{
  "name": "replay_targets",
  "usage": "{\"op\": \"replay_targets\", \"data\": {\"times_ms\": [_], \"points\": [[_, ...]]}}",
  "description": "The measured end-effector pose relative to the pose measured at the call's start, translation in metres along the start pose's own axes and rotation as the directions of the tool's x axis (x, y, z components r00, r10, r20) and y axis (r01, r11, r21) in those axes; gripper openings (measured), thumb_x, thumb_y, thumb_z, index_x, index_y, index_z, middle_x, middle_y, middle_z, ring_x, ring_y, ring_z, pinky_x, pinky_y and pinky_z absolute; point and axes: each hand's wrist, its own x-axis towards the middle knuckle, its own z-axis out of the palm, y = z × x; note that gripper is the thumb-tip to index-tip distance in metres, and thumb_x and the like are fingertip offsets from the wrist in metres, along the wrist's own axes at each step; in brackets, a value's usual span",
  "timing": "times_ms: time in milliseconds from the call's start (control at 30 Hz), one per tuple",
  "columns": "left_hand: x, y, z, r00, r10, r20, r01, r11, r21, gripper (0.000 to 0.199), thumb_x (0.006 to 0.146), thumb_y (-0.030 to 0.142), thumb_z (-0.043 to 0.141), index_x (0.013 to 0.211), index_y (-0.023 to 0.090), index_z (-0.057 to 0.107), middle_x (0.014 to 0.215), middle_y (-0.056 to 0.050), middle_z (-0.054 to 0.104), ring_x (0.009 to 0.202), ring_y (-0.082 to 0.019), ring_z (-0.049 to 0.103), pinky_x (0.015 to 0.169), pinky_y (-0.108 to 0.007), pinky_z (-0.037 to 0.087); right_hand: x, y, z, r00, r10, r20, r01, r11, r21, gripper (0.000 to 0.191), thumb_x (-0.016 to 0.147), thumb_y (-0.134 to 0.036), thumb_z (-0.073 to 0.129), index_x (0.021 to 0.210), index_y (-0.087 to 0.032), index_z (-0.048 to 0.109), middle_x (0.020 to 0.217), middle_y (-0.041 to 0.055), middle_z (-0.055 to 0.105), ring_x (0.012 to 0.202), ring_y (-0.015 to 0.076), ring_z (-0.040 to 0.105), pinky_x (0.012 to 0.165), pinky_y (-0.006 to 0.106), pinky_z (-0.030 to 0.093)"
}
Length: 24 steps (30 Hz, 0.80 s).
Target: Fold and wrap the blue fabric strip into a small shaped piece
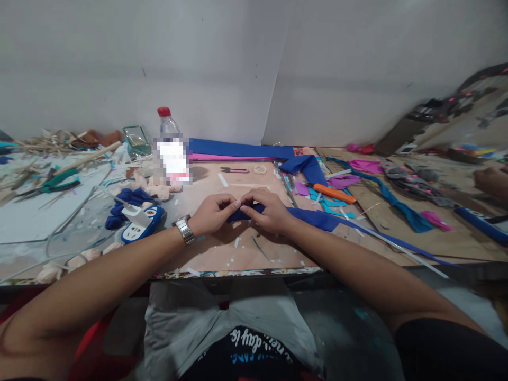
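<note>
A long blue fabric strip runs from between my hands to the right, under my right forearm. Its near end is pinched by my left hand, thumb and forefinger together. My right hand closes on the same strip just beside, its thumb and fingertips nearly touching the left ones. Both hands are above the pinkish work board. A thin white strip lies alongside the blue fabric on the right. Fingers hide the strip's very end.
Behind my hands lie thread snips and a tape ring. An orange cutter knife rests among fabric scraps. On the left are a power strip, green-handled pliers and a red-capped bottle. Another person's hand shows far right.
</note>
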Motion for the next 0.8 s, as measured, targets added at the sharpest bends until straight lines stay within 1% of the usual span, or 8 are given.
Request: {"op": "replay_targets", "data": {"times_ms": [133,433,800], "points": [[-0.0001,0.0,-0.0002,1.0,0.004,0.002,-0.004,1.0,0.006,0.05,0.097,0.059,0.055,0.084,0.014,0.071,0.07,-0.002,0.066,0.066,-0.013,0.055,0.063,-0.024,0.043,-0.0006,0.0006,-0.0001,1.0,-0.007,0.001,0.007,1.0,-0.006,0.012,0.095,-0.031,0.064,0.097,-0.021,0.07,0.091,0.0046,0.076,0.085,0.0212,0.068,0.087,0.039,0.047],[0.0001,-0.0027,0.0,1.0,0.01,0.006,-0.01,1.0,0.001,0.047,0.097,0.057,0.055,0.086,0.014,0.072,0.075,-0.003,0.068,0.069,-0.014,0.057,0.064,-0.024,0.043,-0.0005,-0.0008,0.0001,1.0,0.01,0.006,-0.01,1.0,-0.021,0.013,0.095,-0.032,0.063,0.097,-0.021,0.071,0.092,0.005,0.077,0.086,0.022,0.069,0.089,0.04,0.048],[-0.0002,-0.0036,-0.0002,1.0,-0.007,0.023,0.007,1.0,0.005,0.05,0.097,0.059,0.055,0.086,0.014,0.071,0.075,-0.003,0.067,0.069,-0.014,0.056,0.063,-0.025,0.043,-0.0002,-0.0012,0.0001,1.0,0.024,0.02,-0.023,1.0,-0.01,0.012,0.094,-0.031,0.063,0.097,-0.022,0.071,0.09,0.0043,0.077,0.083,0.021,0.068,0.085,0.038,0.049]]}}
